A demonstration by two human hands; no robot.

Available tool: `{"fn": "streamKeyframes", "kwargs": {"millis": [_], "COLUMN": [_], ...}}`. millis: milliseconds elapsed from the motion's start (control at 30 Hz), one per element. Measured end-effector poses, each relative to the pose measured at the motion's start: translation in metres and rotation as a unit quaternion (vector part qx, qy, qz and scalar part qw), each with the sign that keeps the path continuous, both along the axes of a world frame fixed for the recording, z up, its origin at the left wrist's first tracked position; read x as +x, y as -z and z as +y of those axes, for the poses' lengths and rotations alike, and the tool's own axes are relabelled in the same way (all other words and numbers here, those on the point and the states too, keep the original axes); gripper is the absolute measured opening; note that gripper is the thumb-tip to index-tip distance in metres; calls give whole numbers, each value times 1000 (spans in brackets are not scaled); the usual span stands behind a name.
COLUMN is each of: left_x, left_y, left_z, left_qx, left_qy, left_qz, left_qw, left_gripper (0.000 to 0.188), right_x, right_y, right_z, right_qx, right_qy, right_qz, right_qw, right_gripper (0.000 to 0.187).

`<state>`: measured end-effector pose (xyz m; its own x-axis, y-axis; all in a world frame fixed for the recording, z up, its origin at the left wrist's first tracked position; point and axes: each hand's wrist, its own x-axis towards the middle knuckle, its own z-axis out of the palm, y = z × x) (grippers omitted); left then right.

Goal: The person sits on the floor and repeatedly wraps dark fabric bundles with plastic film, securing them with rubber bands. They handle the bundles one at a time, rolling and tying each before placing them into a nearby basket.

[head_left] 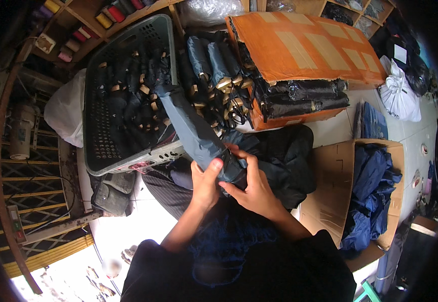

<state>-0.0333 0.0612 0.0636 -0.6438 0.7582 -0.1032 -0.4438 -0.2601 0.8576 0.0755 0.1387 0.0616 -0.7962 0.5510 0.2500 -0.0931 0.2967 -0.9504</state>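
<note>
A folded grey-blue umbrella (189, 123) slants across the middle, its far end over the rim of a dark plastic basket (173, 50). My left hand (206, 183) is closed round its near end, thumb pressed on the cloth. From the other side my right hand (253, 183) grips the same end, fingers curled near a dark strap or edge. What lies under the fingers is partly hidden. Several dark folded umbrellas (123, 105) with light wooden-looking handle ends fill the basket. More folded umbrellas (219, 65), some grey-blue, lie to its right.
Dark cloth (289, 161) lies just beyond my right hand. An orange taped carton (319, 50) holds black wrapped bundles (304, 100). On the right stands an open cardboard box (327, 186) with blue fabric (372, 191). Thread spools (111, 15) sit on shelves; a metal grille (32, 176) is at left.
</note>
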Motion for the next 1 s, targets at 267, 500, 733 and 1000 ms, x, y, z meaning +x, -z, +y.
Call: {"fn": "streamKeyframes", "kwargs": {"millis": [267,500,733,1000], "left_x": [-3,-21,-10,-2], "left_y": [10,9,8,16], "left_z": [2,2,3,0], "left_qx": [21,57,25,40], "left_qy": [39,-31,30,91], "left_qz": [3,-29,8,-16], "left_qw": [999,997,999,995], "left_gripper": [58,55,61,68], "right_x": [1,2,4,-4], "right_y": [6,12,20,16], "right_z": [1,0,-5,-12], "right_qx": [-41,64,62,114], "right_qy": [-9,-10,-1,62], "right_qz": [-41,29,77,96], "right_qw": [998,997,995,987], "right_gripper": [64,72,60,62]}}
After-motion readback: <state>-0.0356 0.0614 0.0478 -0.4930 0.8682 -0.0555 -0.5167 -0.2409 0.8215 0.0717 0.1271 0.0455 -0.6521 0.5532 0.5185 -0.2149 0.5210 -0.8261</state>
